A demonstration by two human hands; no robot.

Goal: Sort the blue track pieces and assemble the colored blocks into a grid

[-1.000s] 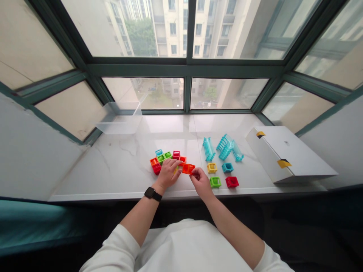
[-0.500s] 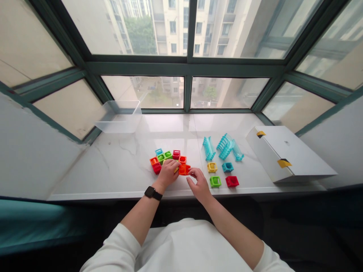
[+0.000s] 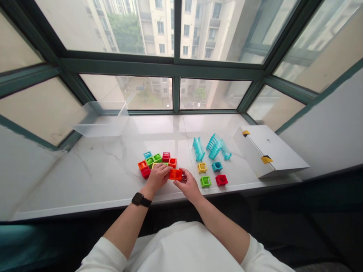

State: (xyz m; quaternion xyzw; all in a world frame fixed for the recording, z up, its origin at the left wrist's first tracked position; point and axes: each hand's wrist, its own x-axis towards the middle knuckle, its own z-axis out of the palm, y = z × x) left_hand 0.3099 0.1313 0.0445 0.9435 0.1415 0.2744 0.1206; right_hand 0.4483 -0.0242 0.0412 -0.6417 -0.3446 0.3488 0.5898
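An orange toy block (image 3: 176, 174) with open, window-like sides is held between my two hands near the ledge's front edge. My right hand (image 3: 189, 186) grips its right side, thumb below and fingers behind. On its left side are the curled fingers of my left hand (image 3: 157, 177), whose thumb is hidden. Behind and left of that hand sits a cluster of similar blocks: red (image 3: 146, 172), orange (image 3: 142, 165), green (image 3: 157, 158), light blue (image 3: 148, 155) and another red block (image 3: 166, 156). My left hand partly covers a yellow block (image 3: 154, 165) there.
To the right stand single yellow (image 3: 202, 167), blue (image 3: 217, 166), green (image 3: 205, 181) and red blocks (image 3: 221, 180). Behind them lie clear blue track pieces (image 3: 214, 146). A clear plastic bin (image 3: 103, 129) is back left, a white box (image 3: 272, 151) right, windows behind.
My right hand has closed on the orange block, which has come slightly toward me, apart from the cluster. The head view has shifted, so the whole scene sits further left.
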